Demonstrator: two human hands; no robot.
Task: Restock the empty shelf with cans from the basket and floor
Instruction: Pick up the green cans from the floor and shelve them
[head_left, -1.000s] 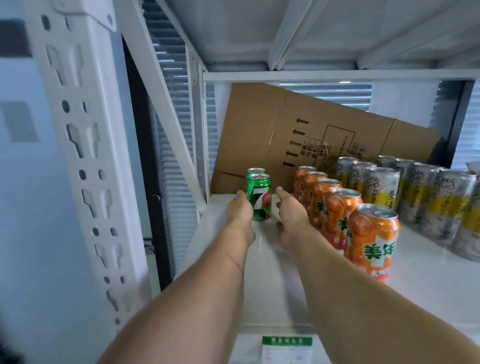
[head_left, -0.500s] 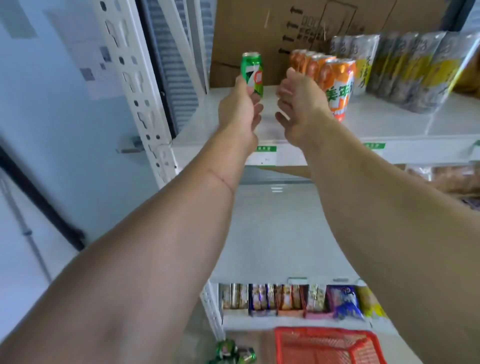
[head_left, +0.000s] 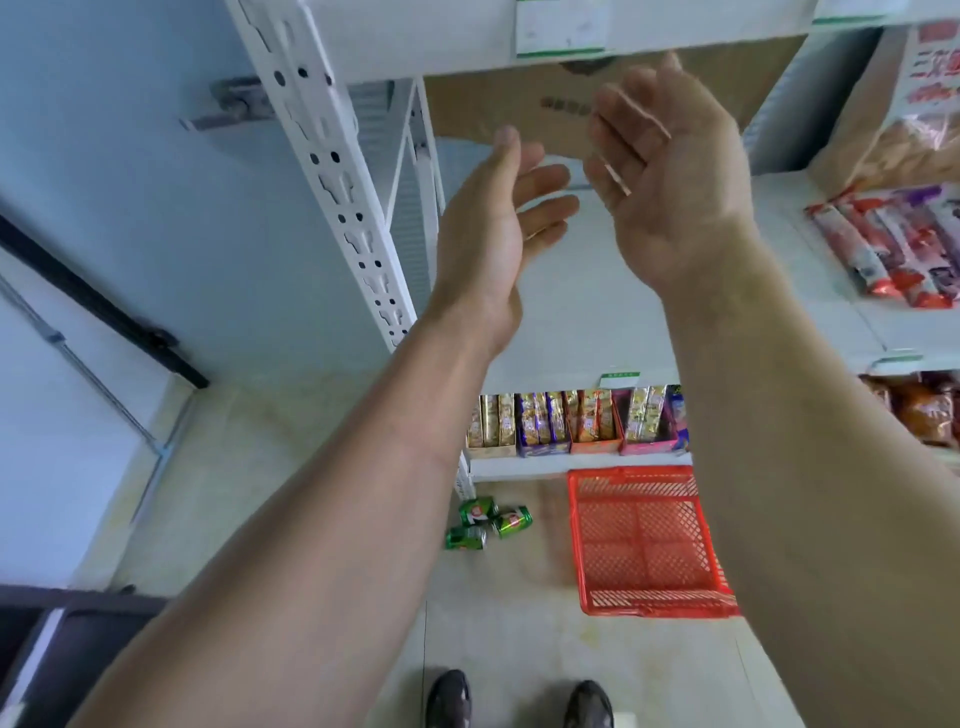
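Both hands hang in the air in front of the shelving, below the can shelf's front edge (head_left: 415, 47). My left hand (head_left: 498, 228) has its fingers straight and holds nothing. My right hand (head_left: 670, 182) faces it, palm inward, fingers relaxed, also with nothing in it. Three green cans (head_left: 485, 524) lie on their sides on the floor beside the rack's foot. To their right, a red plastic basket (head_left: 644, 540) stands on the floor, and I see no cans in it. The cans on the upper shelf are out of view.
A white perforated upright (head_left: 332, 176) rises at the left. A cardboard box (head_left: 545, 104) leans at the back of the middle shelf (head_left: 571, 322). Snack packets (head_left: 893, 244) lie at the right, boxed snacks (head_left: 571, 421) fill the bottom shelf. My shoes (head_left: 519, 699) stand on the tiled floor.
My left hand let go of the green can on the upper shelf. Both hands drew back and opened, and my view tilted down to the floor, basket and lying cans.
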